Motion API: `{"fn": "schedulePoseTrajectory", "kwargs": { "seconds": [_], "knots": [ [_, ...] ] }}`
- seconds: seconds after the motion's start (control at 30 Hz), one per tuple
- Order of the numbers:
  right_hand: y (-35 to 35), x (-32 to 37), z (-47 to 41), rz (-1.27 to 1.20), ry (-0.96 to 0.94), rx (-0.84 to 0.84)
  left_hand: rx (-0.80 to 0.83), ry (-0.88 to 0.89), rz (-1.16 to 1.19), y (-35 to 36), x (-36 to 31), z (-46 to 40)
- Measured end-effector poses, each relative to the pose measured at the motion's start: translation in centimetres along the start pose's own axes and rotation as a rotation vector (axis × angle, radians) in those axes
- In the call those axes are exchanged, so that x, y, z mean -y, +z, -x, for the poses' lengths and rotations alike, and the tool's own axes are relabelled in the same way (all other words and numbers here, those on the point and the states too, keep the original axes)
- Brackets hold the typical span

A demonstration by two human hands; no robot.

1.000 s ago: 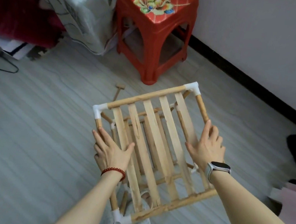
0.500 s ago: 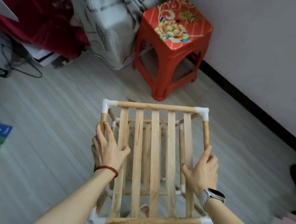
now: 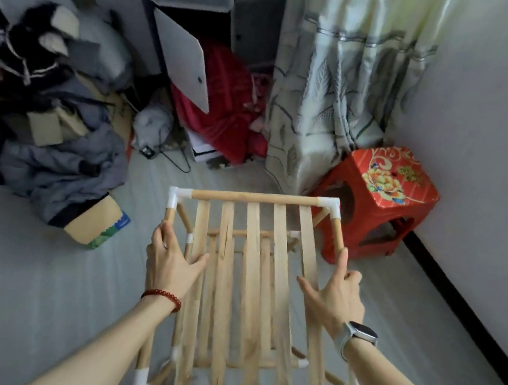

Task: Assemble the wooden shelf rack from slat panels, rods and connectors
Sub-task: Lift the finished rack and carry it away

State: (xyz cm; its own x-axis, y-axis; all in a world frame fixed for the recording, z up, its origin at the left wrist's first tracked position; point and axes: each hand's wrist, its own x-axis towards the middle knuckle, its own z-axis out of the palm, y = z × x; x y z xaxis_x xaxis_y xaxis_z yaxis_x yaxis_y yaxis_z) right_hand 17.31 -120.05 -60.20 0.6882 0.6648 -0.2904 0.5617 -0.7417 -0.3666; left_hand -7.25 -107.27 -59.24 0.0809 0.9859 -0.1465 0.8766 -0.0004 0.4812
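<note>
Both hands are on the rack. The left hand point(image 3: 173, 262) wraps the side rod at nine o'clock, thumb hooked over the outermost slat; the right hand point(image 3: 334, 296) takes the opposite rod at three o'clock, fingers curled round it, thumb laid across the slats. Each grip is narrow and full of wood.

Between them hangs the wooden shelf rack point(image 3: 250, 288), held off the floor point(image 3: 14, 287) at the centre of the view, its far edge tipped toward twelve o'clock. The top slat panel point(image 3: 252, 258) shows five pale slats between round rods, with a white connector point(image 3: 175, 198) at the far-left corner and its mates at the other three. Through the gaps a second slatted tier shows below, joined by uprights.

By my reading, the build is close to done: two tiers framed and no loose parts in sight. What is left looks like checking the joints and setting it down.

A red stool point(image 3: 385, 193) stands at two o'clock.
</note>
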Motion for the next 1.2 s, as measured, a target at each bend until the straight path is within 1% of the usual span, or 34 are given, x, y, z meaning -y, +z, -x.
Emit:
{"fn": "schedulePoseTrajectory", "kwargs": {
  "seconds": [0.1,0.13,0.27,0.3,0.33,0.37,0.47,0.6,0.67,0.83,0.9,0.97,1.0,1.07,1.13,1.2],
  "knots": [
    [0.6,6.6,0.7,0.016,-0.082,-0.023,-0.099,-0.016,0.066,-4.8,4.4,-1.5],
    [0.7,8.1,0.6,0.030,-0.096,-0.033,-0.108,-0.029,0.049,-5.6,5.4,-2.0],
    [3.7,18.2,1.4,0.071,-0.251,-0.024,-0.151,-0.087,-0.065,-11.6,13.8,-4.8],
    [4.0,19.7,1.3,0.082,-0.272,-0.028,-0.143,-0.108,-0.078,-12.4,15.0,-5.1],
    [5.0,22.9,1.5,0.098,-0.337,-0.028,-0.163,-0.159,-0.083,-13.9,17.8,-5.3],
    [5.5,24.6,1.7,0.131,-0.379,-0.026,-0.181,-0.188,-0.093,-14.8,19.3,-5.2],
    [8.3,31.6,3.2,0.182,-0.546,0.025,-0.288,-0.288,-0.105,-18.0,25.2,-4.1],
    [12.6,41.9,6.1,0.211,-0.827,0.135,-0.451,-0.457,-0.055,-22.2,32.4,-1.9],
    [14.7,46.2,7.8,0.222,-0.936,0.177,-0.510,-0.521,-0.051,-24.1,35.2,-0.7],
    [20.9,57.0,13.0,0.252,-1.203,0.300,-0.636,-0.774,0.028,-29.0,41.4,2.7],
    [24.0,61.4,15.6,0.296,-1.359,0.308,-0.733,-0.842,0.048,-30.8,44.1,4.3],
    [25.9,64.9,18.1,0.353,-1.474,0.281,-0.786,-0.910,0.051,-32.0,46.2,5.6],
    [27.4,67.4,20.0,0.360,-1.542,0.303,-0.817,-0.973,0.049,-32.7,47.6,6.5],
    [29.2,70.7,23.4,0.393,-1.633,0.341,-0.883,-1.080,0.091,-33.9,49.5,7.8],
    [30.6,73.2,27.0,0.351,-1.725,0.406,-0.992,-1.205,0.174,-34.9,50.8,9.7],
    [31.8,75.1,31.2,0.328,-1.818,0.486,-1.040,-1.302,0.155,-35.6,52.0,12.2]
  ]
}}
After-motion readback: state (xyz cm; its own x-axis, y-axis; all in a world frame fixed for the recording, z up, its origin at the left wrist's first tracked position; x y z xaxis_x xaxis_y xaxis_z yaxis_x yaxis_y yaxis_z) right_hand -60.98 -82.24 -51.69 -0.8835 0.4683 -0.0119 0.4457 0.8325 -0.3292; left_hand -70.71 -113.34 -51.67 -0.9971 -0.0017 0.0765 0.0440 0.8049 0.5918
